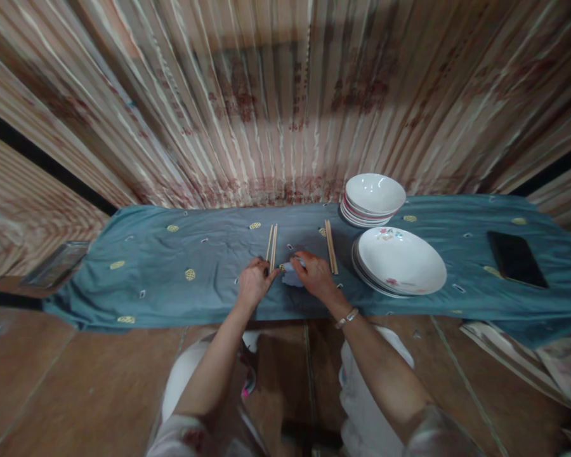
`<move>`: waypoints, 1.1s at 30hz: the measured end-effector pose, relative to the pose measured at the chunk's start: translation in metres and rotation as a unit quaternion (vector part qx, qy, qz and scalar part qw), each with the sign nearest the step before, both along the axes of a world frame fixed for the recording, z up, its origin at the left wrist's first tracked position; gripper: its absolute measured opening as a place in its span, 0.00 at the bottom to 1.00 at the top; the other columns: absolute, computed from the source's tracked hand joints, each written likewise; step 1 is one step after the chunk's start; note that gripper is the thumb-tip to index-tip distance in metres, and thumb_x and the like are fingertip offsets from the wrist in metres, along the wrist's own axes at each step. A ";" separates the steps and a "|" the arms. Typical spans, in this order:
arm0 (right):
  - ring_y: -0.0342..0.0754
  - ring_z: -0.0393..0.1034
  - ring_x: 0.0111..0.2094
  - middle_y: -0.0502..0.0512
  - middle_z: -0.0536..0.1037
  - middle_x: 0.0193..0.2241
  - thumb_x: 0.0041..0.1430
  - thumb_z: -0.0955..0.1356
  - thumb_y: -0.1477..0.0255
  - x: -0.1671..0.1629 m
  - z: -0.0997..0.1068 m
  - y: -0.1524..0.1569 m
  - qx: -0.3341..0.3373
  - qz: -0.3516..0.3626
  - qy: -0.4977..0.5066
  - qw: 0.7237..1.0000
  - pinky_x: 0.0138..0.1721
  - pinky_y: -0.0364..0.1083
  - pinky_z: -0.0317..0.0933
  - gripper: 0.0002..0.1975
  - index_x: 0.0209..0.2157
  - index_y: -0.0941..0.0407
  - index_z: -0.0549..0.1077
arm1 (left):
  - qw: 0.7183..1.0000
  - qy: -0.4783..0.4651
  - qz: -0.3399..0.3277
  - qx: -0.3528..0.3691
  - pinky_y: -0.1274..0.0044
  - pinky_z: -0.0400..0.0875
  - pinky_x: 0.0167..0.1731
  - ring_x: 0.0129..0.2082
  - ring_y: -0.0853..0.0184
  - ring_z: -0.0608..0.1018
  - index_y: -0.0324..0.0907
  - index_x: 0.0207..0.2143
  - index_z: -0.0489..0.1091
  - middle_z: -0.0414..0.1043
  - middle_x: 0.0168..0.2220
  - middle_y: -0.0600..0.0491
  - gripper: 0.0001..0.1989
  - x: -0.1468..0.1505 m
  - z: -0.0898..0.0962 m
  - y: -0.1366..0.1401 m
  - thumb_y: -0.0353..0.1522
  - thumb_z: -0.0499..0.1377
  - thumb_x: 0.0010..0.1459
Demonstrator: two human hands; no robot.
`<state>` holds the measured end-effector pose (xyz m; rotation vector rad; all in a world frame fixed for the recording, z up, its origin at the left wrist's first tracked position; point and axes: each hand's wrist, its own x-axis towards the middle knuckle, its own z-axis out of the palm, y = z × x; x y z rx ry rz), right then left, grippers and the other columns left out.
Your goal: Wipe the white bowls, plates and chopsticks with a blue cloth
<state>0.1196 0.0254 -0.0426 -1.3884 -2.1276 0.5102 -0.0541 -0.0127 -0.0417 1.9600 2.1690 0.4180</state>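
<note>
My left hand (255,280) is at the middle of the cloth-covered table, fingers curled and thumb pointing right. Its fingertips close round the near ends of a few wooden chopsticks (273,244), which point away from me. Just to the right, my right hand (315,275) has its fingers bent together above a pale bluish patch (292,275). Whether that patch is a separate thing or a raised fold of the cloth, I cannot tell. Another group of chopsticks (331,246) lies beyond my right hand, apart from it.
Right of the chopsticks stand a stack of white bowls (375,195) and, nearer me, a stack of wide flower-patterned dishes (402,261). A black flat device (516,259) lies at the far right. The blue-green tablecloth (157,279) is wrinkled. A pleated curtain (276,146) hangs behind.
</note>
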 end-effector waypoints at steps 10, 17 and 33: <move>0.53 0.73 0.44 0.63 0.77 0.47 0.57 0.65 0.68 0.006 0.001 0.004 0.002 0.056 0.118 0.991 0.48 0.50 0.64 0.21 0.52 0.59 0.69 | 0.999 0.036 0.003 -0.030 0.76 0.65 0.36 0.38 0.63 0.78 0.40 0.39 0.73 0.74 0.42 0.47 0.10 0.006 0.003 0.006 0.35 0.56 0.60; 0.49 0.73 0.35 0.56 0.80 0.39 0.52 0.64 0.77 0.009 -0.005 0.010 -0.030 0.052 0.100 0.993 0.41 0.46 0.65 0.20 0.49 0.57 0.72 | 0.997 0.061 0.004 -0.047 0.76 0.65 0.34 0.36 0.64 0.78 0.41 0.39 0.72 0.74 0.43 0.47 0.10 0.008 0.003 0.004 0.33 0.53 0.60; 0.47 0.68 0.27 0.53 0.76 0.24 0.56 0.65 0.65 0.025 -0.001 0.023 0.014 -0.058 0.174 0.983 0.32 0.45 0.62 0.11 0.27 0.56 0.75 | 0.999 0.017 0.006 -0.033 0.75 0.67 0.38 0.39 0.62 0.78 0.42 0.42 0.75 0.75 0.43 0.46 0.16 0.002 0.009 0.004 0.33 0.48 0.64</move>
